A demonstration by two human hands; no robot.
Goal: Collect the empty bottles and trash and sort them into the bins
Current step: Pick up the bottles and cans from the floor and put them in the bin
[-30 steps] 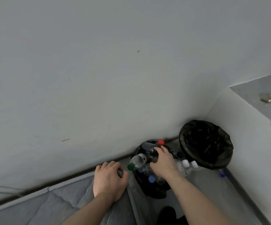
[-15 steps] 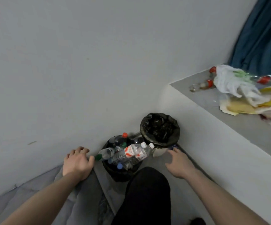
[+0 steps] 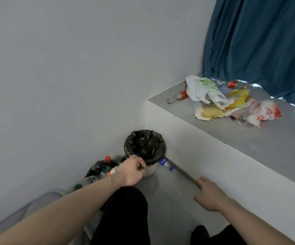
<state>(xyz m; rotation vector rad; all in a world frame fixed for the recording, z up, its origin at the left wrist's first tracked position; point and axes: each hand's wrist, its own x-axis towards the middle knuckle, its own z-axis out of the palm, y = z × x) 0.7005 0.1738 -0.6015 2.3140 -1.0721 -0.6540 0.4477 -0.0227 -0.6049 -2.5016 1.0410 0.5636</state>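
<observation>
1. A plain pale grey painted wall (image 3: pixel 72 76) fills the upper left and centre of the frame.
2. A dark teal pleated fabric curtain (image 3: pixel 259 39) hangs at the upper right.
3. A white ledge with a smooth grey top (image 3: pixel 266 147) runs from centre right to lower right.
4. Grey floor (image 3: pixel 168 200) lies at the bottom centre.
5. A grey quilted mattress edge (image 3: pixel 42 200) shows lower left.
</observation>
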